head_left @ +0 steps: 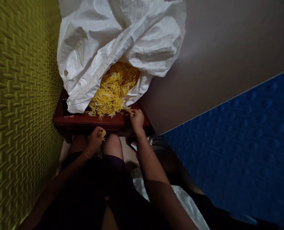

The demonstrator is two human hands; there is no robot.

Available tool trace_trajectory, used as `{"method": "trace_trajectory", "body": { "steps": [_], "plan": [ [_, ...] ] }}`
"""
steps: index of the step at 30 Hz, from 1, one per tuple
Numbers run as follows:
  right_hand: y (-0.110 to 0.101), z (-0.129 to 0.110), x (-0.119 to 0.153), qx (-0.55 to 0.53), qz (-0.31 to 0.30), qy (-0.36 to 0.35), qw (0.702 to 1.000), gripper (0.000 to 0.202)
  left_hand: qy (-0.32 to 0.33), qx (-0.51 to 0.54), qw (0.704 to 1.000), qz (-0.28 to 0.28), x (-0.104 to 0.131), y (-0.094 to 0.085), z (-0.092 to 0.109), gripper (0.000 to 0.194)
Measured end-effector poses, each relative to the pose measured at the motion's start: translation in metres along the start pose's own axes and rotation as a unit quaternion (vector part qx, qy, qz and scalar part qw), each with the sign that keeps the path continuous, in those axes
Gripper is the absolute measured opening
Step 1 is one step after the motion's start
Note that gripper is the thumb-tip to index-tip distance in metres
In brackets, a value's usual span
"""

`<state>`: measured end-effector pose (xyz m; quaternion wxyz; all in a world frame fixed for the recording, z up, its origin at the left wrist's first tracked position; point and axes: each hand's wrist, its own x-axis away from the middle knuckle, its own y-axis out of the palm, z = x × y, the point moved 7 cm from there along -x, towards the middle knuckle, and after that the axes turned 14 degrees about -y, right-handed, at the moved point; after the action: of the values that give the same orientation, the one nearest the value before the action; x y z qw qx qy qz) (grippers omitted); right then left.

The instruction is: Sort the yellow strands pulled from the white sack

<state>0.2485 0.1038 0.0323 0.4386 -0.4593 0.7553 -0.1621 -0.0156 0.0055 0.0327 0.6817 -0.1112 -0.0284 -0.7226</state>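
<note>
Yellow and white strands spill in a loose heap from the mouth of a large white woven sack onto a dark red table. My right hand is closed at the table's front edge, its fingertips pinching a few yellow strands at the heap's right side. Nearer to me, my left hand is closed around a small bunch of yellow strands, above my lap and just short of the table edge. A few thin strands hang below it.
A dark phone-like object lies at the table's left, partly under the sack. Textured yellow surface rises at left. A grey panel and blue surface fill the right. White sheeting lies lower right.
</note>
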Motion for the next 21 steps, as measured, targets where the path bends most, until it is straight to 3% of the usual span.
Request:
{"method": "trace_trajectory", "body": {
  "steps": [5, 9, 13, 17, 21],
  "plan": [
    [0.013, 0.011, -0.006, -0.049, -0.021, 0.042, 0.998, 0.021, -0.001, 0.005, 1.0, 0.01, -0.002, -0.008, 0.007, 0.008],
    [0.018, 0.004, 0.005, -0.128, -0.075, 0.046, 0.988, 0.028, -0.058, 0.054, 0.997, -0.009, -0.012, -0.006, -0.003, 0.011],
    [0.018, -0.034, 0.031, -0.217, -0.128, 0.015, 0.968, 0.033, -0.122, 0.108, 0.985, -0.049, -0.035, 0.008, -0.01, 0.016],
    [0.011, -0.077, 0.059, -0.307, -0.134, -0.014, 0.942, 0.029, -0.143, 0.142, 0.977, -0.077, -0.056, 0.018, -0.006, 0.017],
    [0.008, -0.099, 0.076, -0.326, -0.144, -0.015, 0.934, 0.026, -0.155, 0.135, 0.972, -0.118, -0.064, 0.026, -0.001, 0.015]
  ]
}}
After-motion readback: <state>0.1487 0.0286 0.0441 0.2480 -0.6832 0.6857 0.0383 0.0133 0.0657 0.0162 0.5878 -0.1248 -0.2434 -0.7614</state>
